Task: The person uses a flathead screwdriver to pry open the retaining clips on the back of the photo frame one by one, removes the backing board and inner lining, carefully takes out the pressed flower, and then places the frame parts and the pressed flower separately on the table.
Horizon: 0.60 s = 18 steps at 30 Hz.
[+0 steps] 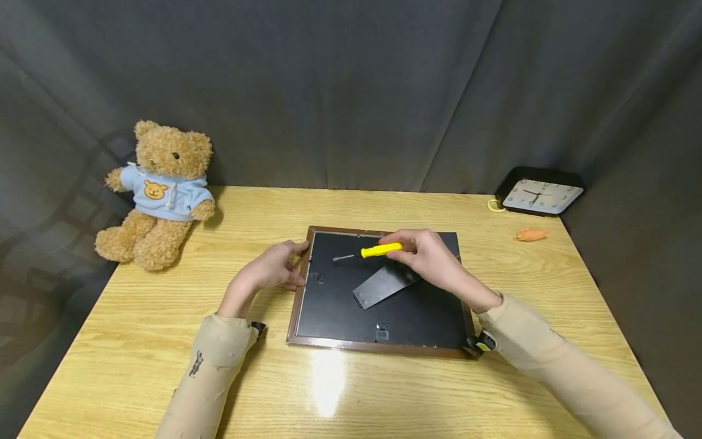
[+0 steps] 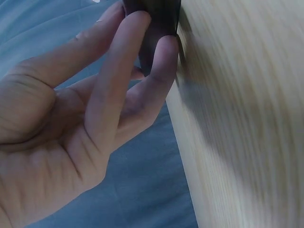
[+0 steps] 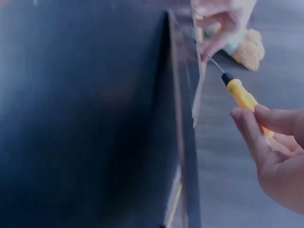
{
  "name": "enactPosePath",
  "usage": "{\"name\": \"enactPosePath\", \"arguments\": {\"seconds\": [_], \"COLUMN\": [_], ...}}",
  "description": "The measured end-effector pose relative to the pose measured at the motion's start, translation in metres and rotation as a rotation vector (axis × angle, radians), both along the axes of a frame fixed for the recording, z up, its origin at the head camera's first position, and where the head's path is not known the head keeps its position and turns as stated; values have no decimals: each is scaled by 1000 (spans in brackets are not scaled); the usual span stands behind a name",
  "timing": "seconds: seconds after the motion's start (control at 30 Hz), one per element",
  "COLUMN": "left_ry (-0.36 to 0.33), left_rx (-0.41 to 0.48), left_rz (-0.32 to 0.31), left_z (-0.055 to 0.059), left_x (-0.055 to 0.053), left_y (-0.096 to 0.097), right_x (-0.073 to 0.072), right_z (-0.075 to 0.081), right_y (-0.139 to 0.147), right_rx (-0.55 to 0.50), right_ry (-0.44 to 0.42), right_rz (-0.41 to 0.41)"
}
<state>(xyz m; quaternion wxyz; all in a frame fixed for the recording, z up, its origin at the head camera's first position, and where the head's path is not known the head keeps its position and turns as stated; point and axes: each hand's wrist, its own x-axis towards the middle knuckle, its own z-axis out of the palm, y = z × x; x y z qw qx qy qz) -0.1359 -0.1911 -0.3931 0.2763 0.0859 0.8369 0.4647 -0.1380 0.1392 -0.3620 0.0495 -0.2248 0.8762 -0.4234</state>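
Note:
A picture frame (image 1: 351,345) with a brown rim lies face down on the table, its black backing board (image 1: 329,311) upward. The easel leg (image 1: 384,288) slants across the board's middle. My left hand (image 1: 273,267) grips the frame's left edge between thumb and fingers; the left wrist view shows the fingertips (image 2: 166,47) on the dark rim. Above the board, my right hand (image 1: 433,261) holds a screwdriver (image 1: 381,249) by its yellow handle. Its metal tip points left, apart from the board in the head view. Part of the frame's right side is hidden by the right hand and forearm.
A teddy bear (image 1: 170,201) in a blue hoodie sits at the table's back left. At the back right stands a black clock (image 1: 543,194), with a small orange object (image 1: 531,235) in front of it. Grey curtains (image 1: 329,91) enclose the table (image 1: 263,390).

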Motion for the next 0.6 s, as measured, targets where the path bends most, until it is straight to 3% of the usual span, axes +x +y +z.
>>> {"name": "enactPosePath", "arguments": {"seconds": [0.43,0.6], "left_ry": [23,12], "left_rx": [-34,-19], "left_rz": [-24,-20], "left_z": [1,0], "left_x": [-3,-2], "left_y": [-1,-2], "right_x": [2,1], "right_z": [-21,-24], "right_y": [-30,-36], "right_rx": [-106,-94], "right_ry": [-58,-33], "right_rz": [11,29]}}
